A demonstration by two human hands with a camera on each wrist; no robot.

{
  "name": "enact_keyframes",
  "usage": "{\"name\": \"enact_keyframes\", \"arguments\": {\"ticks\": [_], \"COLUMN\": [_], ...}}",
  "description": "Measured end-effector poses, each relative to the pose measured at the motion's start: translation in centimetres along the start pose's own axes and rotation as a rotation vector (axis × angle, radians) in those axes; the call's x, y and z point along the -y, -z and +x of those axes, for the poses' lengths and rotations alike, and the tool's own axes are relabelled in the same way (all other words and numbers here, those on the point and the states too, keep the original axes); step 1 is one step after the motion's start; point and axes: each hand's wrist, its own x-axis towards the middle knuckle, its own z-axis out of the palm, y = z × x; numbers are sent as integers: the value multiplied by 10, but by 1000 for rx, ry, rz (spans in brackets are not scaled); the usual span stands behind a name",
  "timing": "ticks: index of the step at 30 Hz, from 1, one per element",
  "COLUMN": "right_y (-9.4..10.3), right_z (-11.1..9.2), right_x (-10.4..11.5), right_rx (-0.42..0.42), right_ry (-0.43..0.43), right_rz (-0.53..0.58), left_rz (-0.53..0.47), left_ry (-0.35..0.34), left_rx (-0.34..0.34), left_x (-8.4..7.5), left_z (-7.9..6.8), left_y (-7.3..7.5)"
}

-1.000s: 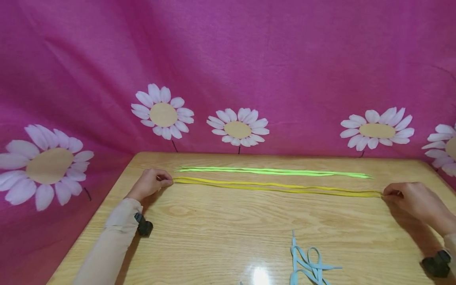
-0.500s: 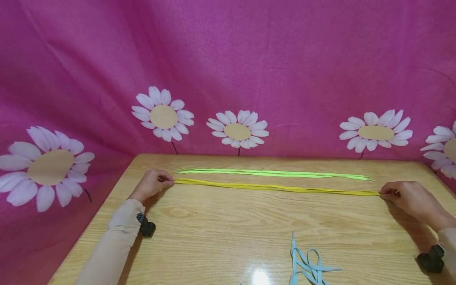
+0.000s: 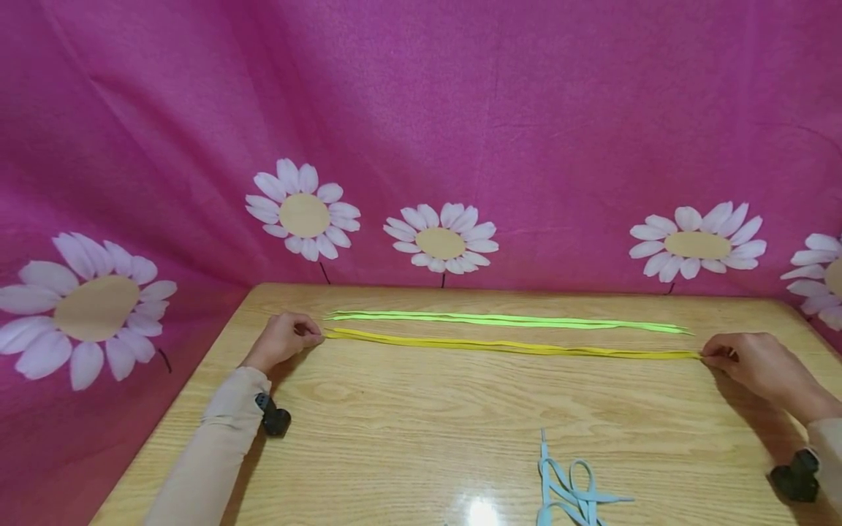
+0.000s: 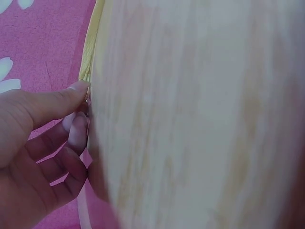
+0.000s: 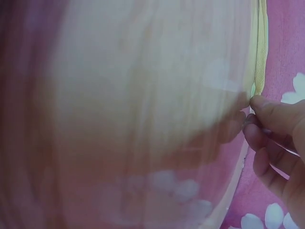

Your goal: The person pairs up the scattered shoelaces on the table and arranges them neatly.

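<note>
A yellow shoelace [image 3: 460, 342], doubled into two strands side by side, stretches across the table between both hands. My left hand [image 3: 281, 342] pinches its left end between thumb and fingers. At the other end, my right hand [image 3: 766, 369] pinches the tips the same way. In the left wrist view the yellow shoelace [image 4: 89, 47] runs up from the left thumb tip. The right wrist view has the yellow shoelace [image 5: 260, 52] rising from the right thumb and forefinger. Just behind it lies a bright green shoelace [image 3: 513, 320], also doubled and nearly parallel.
A light blue shoelace [image 3: 571, 491] lies loosely looped near the front of the wooden table [image 3: 395, 424]. Behind the table's far edge hangs a pink cloth [image 3: 552, 131] printed with white daisies. Light glares off the tabletop at the front.
The yellow shoelace's two strands have drawn closer together and straighter. My right hand has shifted slightly left; my left hand has barely moved. The green and blue shoelaces lie as before.
</note>
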Motion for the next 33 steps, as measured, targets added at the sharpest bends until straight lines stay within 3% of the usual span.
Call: {"name": "enact_keyframes", "arguments": {"ticks": [11,21,33], "right_y": [0,-2,-1], "right_z": [1,-1,-2], "right_x": [0,-2,-2], "right_rx": [18,-16,33], "right_ry": [-10,14,-29], "right_rz": [16,12,28], "left_rz": [0,7,4], "left_ry": [30,51,42], "left_rx": [-8,-2,-3], "left_x": [1,-1,0], "left_z": [2,2,1], "left_y": [-1,-1,-1]}}
